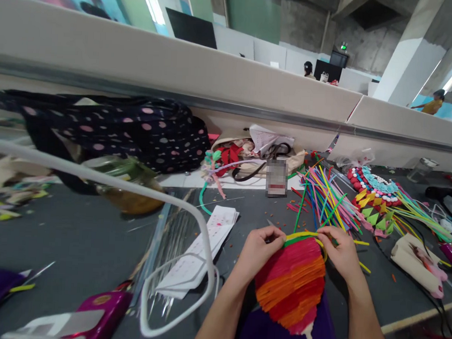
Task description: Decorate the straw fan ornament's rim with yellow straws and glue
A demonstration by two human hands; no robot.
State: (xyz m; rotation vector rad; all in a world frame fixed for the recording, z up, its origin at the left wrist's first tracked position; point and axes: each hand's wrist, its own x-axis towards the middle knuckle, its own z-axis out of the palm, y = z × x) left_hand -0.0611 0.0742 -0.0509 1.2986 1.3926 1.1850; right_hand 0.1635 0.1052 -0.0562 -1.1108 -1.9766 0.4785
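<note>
Both hands, left hand and right hand, pinch the striped pipe-cleaner piece on the cluttered desk, loose pipe cleaners just beyond, white wire frame left.

Count: 2 hands, left hand and right hand, both on 1 striped fan-shaped piece. 1 polka-dot bag. 1 jar. 1 pile of coloured sticks, too many to count. 2 other people in background.
</note>
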